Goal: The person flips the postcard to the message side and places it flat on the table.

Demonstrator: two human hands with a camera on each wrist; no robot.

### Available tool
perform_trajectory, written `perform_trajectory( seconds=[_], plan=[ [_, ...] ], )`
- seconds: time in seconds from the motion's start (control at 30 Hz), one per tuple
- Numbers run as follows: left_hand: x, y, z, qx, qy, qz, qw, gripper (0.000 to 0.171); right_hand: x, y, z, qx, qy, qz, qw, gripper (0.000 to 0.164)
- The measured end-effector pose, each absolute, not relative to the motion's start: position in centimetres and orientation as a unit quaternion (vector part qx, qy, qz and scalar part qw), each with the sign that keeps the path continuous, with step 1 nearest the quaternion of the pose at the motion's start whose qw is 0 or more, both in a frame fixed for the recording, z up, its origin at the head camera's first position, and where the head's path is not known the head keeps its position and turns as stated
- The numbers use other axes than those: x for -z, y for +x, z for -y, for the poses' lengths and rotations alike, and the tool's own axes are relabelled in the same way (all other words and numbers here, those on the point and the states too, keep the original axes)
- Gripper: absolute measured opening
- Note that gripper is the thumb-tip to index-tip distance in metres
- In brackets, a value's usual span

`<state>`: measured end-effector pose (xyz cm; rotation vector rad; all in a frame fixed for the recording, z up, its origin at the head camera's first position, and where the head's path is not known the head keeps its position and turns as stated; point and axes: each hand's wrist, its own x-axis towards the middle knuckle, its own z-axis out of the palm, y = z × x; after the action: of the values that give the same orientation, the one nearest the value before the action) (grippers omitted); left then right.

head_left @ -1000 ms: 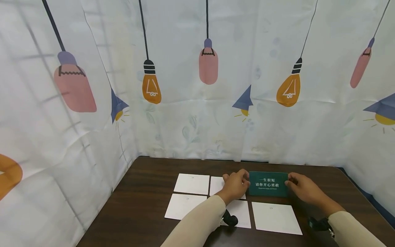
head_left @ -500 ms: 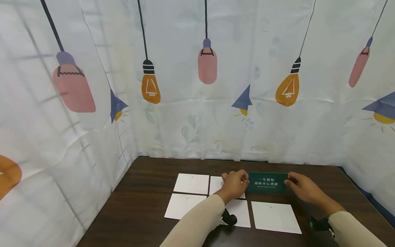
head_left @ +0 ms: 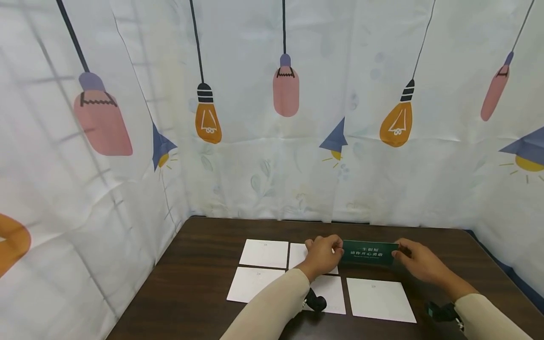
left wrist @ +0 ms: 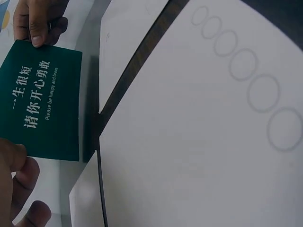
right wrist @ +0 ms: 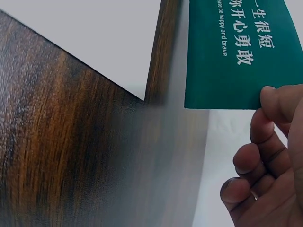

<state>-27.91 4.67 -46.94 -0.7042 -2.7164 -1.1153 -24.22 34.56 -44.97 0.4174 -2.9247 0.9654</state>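
A green card (head_left: 369, 252) printed with white Chinese characters and the words "Please be happy and brave" is held by its two short edges, tilted above the far part of the table. My left hand (head_left: 321, 254) pinches its left edge between thumb and fingers. At the opposite edge my right hand (head_left: 418, 259) grips it the same way, thumb on the printed face in the right wrist view. Below and left of the card lie several white cards, among them one (head_left: 380, 299) at the front right and one (head_left: 264, 253) at the back left. My left forearm partly covers two of them.
The dark wood-grain table (head_left: 187, 283) carries the white cards in two rows. Behind it and along its left side hangs a white curtain (head_left: 255, 179) printed with lamps and bulbs. Black wrist cameras stick out beneath both sleeves.
The green card has tipped, its printed face looking narrower and its top edge lower in the head view. Both hands keep their hold almost in place; the white cards stay put.
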Motion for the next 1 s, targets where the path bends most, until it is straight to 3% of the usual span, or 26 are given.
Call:
perform_trajectory(
  seconds=[0.37,0.7,1.0],
  plan=[
    [46.80,-27.94,-4.58,0.390,-0.248,0.884,0.073,0.005,44.78,-24.15,-34.69,-0.319,0.135,0.938,0.027,0.020],
    [47.20,-27.78,-4.32,0.387,-0.247,0.886,0.064,0.005,45.32,-24.07,-34.64,-0.293,0.142,0.945,0.035,0.013],
    [47.30,-27.94,-4.41,0.391,-0.248,0.885,0.049,0.008,45.36,-23.88,-34.76,-0.288,0.141,0.946,0.039,0.017]
  ],
)
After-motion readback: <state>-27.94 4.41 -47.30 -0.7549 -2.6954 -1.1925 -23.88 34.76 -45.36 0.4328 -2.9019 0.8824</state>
